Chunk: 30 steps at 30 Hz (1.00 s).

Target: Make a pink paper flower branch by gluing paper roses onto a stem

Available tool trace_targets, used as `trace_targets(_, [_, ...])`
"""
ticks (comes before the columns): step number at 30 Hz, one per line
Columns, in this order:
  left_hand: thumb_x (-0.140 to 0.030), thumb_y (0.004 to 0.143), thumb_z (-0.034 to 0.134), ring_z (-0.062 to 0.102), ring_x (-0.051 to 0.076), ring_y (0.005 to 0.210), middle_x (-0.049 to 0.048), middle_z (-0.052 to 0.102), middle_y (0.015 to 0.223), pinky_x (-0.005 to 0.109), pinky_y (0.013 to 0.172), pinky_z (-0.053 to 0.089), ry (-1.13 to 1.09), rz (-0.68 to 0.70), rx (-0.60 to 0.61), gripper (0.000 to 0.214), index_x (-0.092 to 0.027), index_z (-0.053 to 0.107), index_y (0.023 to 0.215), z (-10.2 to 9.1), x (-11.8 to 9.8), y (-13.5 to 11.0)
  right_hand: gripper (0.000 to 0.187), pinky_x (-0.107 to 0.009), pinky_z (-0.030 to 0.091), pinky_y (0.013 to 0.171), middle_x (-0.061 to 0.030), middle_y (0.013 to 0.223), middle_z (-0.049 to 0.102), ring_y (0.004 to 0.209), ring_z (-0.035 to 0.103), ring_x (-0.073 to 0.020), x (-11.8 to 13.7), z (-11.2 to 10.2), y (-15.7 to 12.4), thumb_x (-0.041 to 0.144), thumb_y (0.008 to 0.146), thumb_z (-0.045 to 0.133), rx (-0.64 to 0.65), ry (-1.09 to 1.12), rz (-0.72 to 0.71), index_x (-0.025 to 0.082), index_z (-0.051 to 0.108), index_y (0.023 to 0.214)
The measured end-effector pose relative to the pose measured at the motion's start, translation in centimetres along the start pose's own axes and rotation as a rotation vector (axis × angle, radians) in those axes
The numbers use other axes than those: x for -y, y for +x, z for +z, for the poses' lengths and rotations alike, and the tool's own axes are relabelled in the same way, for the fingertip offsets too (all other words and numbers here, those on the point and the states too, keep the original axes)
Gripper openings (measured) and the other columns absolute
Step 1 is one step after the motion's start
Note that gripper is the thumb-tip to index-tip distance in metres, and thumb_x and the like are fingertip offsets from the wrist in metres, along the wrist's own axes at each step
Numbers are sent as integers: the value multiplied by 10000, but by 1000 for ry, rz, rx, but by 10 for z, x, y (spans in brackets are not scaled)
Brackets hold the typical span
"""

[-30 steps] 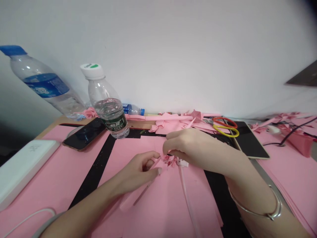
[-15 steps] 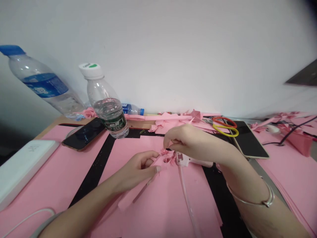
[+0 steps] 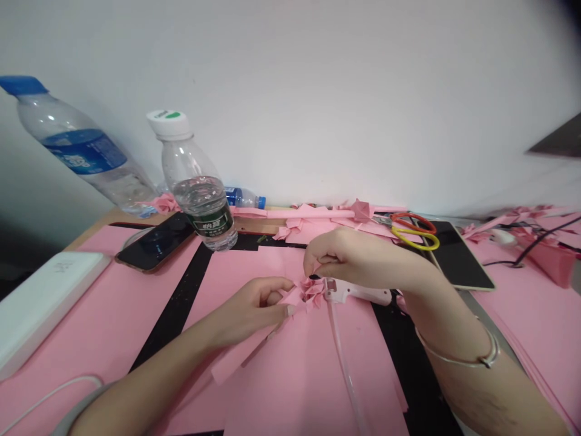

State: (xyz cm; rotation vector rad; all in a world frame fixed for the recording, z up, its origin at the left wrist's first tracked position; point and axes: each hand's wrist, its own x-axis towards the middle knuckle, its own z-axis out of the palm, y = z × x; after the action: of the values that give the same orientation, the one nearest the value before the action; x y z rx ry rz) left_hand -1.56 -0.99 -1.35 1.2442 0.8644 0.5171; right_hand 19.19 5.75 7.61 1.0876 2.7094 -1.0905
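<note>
My left hand is closed around the rolled stem of a folded pink paper flower, thumb on top. The stem slants down toward me, and the flower head points right. Just above the flower, my right hand has its fingers pinched together. They reach the flower's far edge, and whatever lies between them is hidden. A small dark spot shows under the fingertips. Partly beneath the right hand lies a white glue gun, its front end hidden. A clear glue stick runs from it toward me.
Pink paper sheets cover the black-surfaced table. At the left stand two bottles, one with a white cap, beside a dark phone and a white box-like device. Scissors, a dark-screened tablet and more paper flowers lie right.
My right hand has shifted slightly right, and more of the flower head shows beneath it. The left hand keeps its hold on the stem. The camera view has moved a little.
</note>
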Motion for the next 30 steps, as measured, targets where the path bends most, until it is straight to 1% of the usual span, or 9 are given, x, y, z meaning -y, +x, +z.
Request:
trace_targets(3, [-321, 918, 573, 413, 88, 527, -61, 510, 606, 229, 511, 253, 20, -20, 31, 156, -170, 579, 880, -2, 2, 1, 243, -223, 362, 563, -4, 775, 661, 644, 551, -104, 2, 3, 0, -5, 812, 484, -34, -67, -71, 158, 663, 794])
trace_targets(5, [-318, 913, 576, 414, 92, 527, -57, 524, 609, 231, 509, 255, 38, -29, 35, 153, -167, 599, 922, -3, 4, 1, 255, -227, 337, 573, 0, 754, 646, 648, 523, -103, 4, 6, 0, -31, 796, 480, -57, -137, -117, 155, 654, 774])
trace_targets(7, [-313, 904, 583, 407, 95, 519, -67, 502, 583, 234, 508, 257, 60, -29, 27, 150, -168, 608, 935, -4, 5, 0, 264, -237, 301, 568, 5, 707, 617, 630, 494, -102, 7, 9, -2, -50, 785, 467, -61, -211, -147, 150, 632, 737])
trace_targets(9, [-308, 891, 591, 400, 95, 502, -80, 468, 547, 237, 507, 263, 79, -25, 20, 134, -174, 597, 884, -5, 6, 0, 260, -249, 262, 554, 10, 674, 582, 599, 455, -99, 11, 12, -3, -50, 786, 460, -73, -289, -171, 150, 603, 700])
trace_targets(13, [-297, 878, 583, 410, 97, 479, -94, 450, 505, 240, 514, 293, 67, -19, 14, 117, -188, 571, 837, -6, 6, 0, 226, -262, 211, 528, 14, 698, 560, 549, 382, -86, 15, 18, -4, -16, 809, 483, -132, -394, -192, 152, 570, 686])
trace_targets(16, [-305, 874, 581, 401, 95, 475, -91, 475, 505, 240, 517, 297, 56, 2, 22, 123, -183, 588, 865, -6, 4, 1, 246, -261, 233, 542, -5, 740, 602, 589, 439, -100, 15, 17, -4, -22, 833, 459, -177, -392, -182, 147, 611, 738])
trace_targets(21, [-307, 872, 576, 379, 89, 462, -79, 488, 506, 238, 488, 243, 54, 17, 33, 154, -184, 549, 783, -7, 2, 1, 254, -258, 321, 610, -42, 829, 680, 724, 561, -144, 12, 7, -5, 13, 889, 462, -250, -304, -161, 139, 681, 865])
trace_targets(25, [-333, 885, 578, 378, 88, 486, -80, 473, 533, 232, 493, 247, 49, 6, 46, 160, -175, 594, 866, -7, 3, 1, 270, -256, 335, 607, -32, 807, 687, 707, 567, -139, 11, 4, -6, 14, 882, 472, -216, -258, -168, 152, 703, 859])
trace_targets(30, [-388, 855, 616, 408, 100, 502, -90, 419, 534, 238, 518, 300, 67, -23, -14, 206, -183, 596, 861, -9, 10, 2, 287, -253, 305, 584, -12, 734, 636, 647, 506, -121, 9, 9, -4, -18, 851, 452, -122, -244, -218, 155, 661, 760])
